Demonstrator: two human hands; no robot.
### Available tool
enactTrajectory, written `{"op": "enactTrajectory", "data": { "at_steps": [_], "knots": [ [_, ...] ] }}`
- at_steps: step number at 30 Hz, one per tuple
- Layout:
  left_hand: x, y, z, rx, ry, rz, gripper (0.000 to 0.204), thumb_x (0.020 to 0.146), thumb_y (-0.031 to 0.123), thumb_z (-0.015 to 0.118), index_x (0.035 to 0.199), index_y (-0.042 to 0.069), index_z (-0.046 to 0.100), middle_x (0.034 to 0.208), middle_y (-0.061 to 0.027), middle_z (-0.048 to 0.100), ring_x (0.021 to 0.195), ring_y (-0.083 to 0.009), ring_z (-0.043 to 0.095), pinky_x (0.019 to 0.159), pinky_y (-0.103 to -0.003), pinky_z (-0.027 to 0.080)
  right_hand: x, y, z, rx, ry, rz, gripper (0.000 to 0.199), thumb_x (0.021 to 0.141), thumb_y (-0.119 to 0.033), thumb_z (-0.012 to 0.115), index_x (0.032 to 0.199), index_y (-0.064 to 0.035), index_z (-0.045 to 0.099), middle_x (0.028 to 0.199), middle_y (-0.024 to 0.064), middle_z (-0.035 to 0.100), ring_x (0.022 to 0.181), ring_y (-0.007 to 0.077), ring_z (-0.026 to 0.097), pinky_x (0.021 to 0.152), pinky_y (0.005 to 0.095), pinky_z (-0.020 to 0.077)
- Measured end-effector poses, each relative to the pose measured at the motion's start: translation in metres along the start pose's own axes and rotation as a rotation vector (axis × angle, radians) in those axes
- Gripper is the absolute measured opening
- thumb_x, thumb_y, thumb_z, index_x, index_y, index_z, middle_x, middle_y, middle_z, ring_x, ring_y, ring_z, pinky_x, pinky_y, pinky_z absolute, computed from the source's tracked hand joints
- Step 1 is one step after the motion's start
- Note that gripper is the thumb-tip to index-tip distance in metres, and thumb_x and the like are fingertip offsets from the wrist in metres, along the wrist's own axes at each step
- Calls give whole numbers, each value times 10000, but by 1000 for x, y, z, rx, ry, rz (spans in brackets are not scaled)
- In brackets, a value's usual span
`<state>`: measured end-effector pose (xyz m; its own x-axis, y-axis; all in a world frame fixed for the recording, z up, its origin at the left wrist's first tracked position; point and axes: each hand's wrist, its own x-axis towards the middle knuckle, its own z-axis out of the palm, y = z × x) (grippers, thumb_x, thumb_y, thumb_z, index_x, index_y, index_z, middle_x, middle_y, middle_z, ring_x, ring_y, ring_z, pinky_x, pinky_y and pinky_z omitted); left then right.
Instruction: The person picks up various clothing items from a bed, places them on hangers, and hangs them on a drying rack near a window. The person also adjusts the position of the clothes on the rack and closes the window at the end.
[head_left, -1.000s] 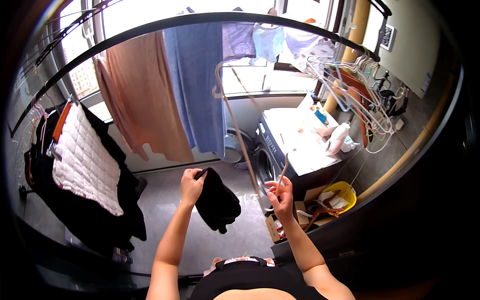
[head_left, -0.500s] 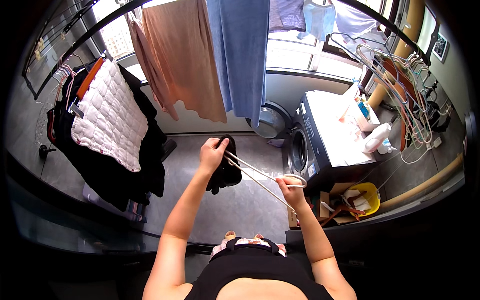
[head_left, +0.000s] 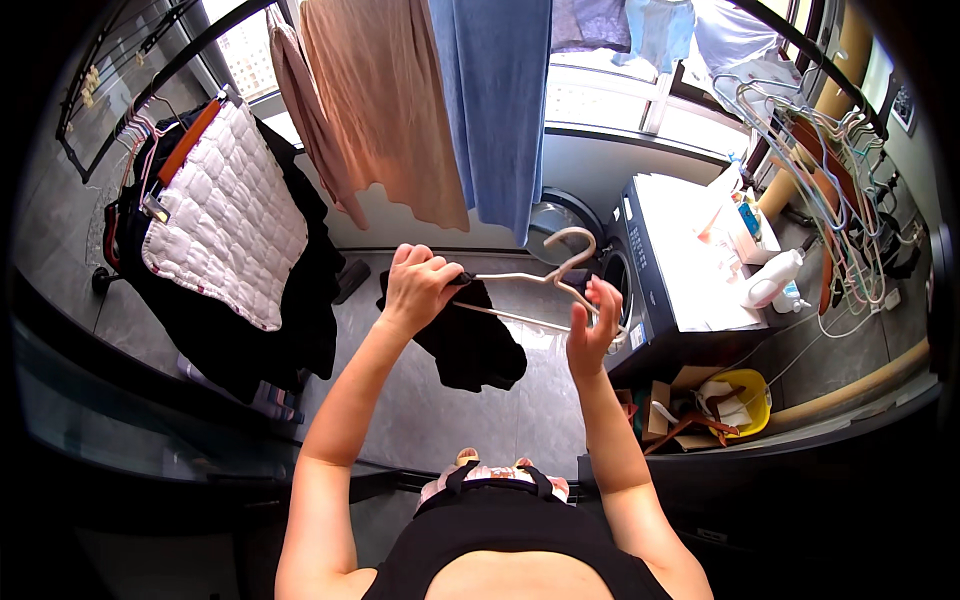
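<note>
Closed around a bit of black cloth at one end of a pale hanger [head_left: 558, 275], my left hand [head_left: 418, 284] is raised over the floor. From there a black garment [head_left: 470, 350] hangs down, bunched below the hanger. The hook points up and curls to the right. At the hanger's other end is my right hand [head_left: 594, 328], thumb and fingers apart. Whether it touches the hanger's wire cannot be made out. A small dark patch of cloth shows by the hanger's neck, beside the right fingers.
On the left hang a white quilted piece [head_left: 230, 215] and dark clothes. A brown cloth [head_left: 385, 110] and a blue cloth [head_left: 495, 120] hang ahead. A washing machine [head_left: 640, 260] stands right, papers and bottles on top. Beyond are bunched hangers [head_left: 830, 190] and a yellow basin [head_left: 765, 400].
The hanger has swung from slanting to nearly level, its hook now upward. My right hand has let go of the hook and its fingers have spread. The black garment hangs lower and wider.
</note>
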<state>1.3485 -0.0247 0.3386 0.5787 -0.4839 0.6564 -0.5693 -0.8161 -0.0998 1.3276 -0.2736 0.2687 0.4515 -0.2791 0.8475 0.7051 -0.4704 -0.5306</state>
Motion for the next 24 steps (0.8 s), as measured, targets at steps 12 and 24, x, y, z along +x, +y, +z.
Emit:
{"op": "enactTrajectory", "data": {
  "at_steps": [12,24],
  "knots": [
    [-30,-42,-30,-228,143,-195,125,701,130,704,783,89,619,671,-63,598,556,-248,577,485,-308,440,-143,65,-12,-320,-866,-67,317,736,-410,659,822,-105,637,776,18,621,825,190,600,1070,532,157],
    [-67,-69,-22,-160,-10,-84,148,707,182,708,762,100,597,584,-42,529,502,-233,545,442,-324,413,-41,73,-85,-529,-765,-342,78,727,-173,654,787,-170,605,768,-47,606,799,101,606,1085,489,179]
  ]
}}
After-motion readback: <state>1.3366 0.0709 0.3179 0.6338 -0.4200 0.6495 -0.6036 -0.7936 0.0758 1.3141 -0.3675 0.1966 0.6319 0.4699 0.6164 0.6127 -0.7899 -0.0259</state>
